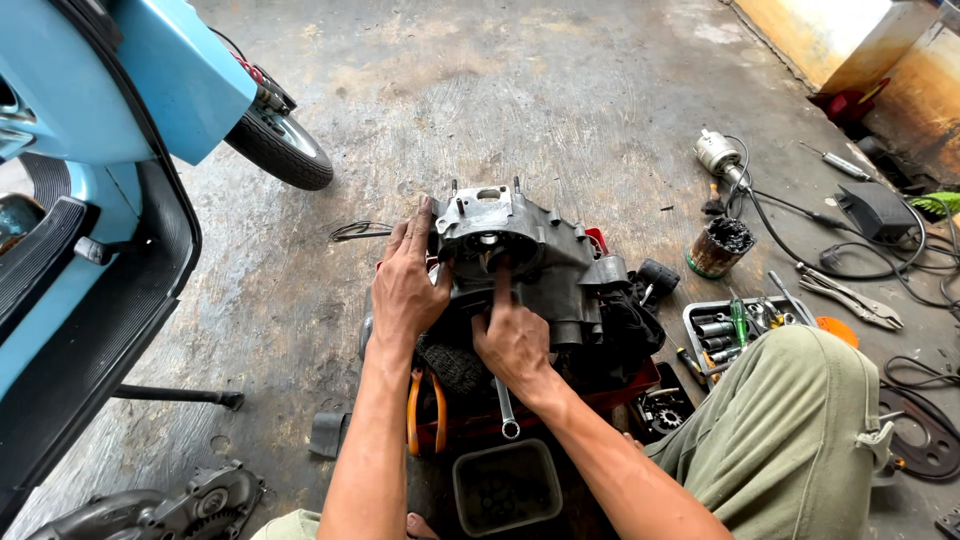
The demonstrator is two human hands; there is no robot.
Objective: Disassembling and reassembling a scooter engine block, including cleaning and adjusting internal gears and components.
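A grimy grey engine case (pixel 545 255) stands on a red crate (pixel 640 385) on the concrete floor. My left hand (pixel 405 285) lies flat against the left side of the case, fingers spread upward. My right hand (pixel 512 340) presses on the case's front, with its index finger pointing up into the round opening (pixel 490 250). Neither hand holds a tool. A ring spanner (pixel 505 408) and orange-handled pliers (pixel 425 410) lie just below my hands.
A light blue scooter (pixel 90 190) with its front wheel (pixel 280 148) stands at the left. A tray of sockets (pixel 735 330), a tin can (pixel 718 248), locking pliers (pixel 850 297), cables and a black tub (pixel 505 488) surround the crate. My green-trousered knee (pixel 800 430) is at the right.
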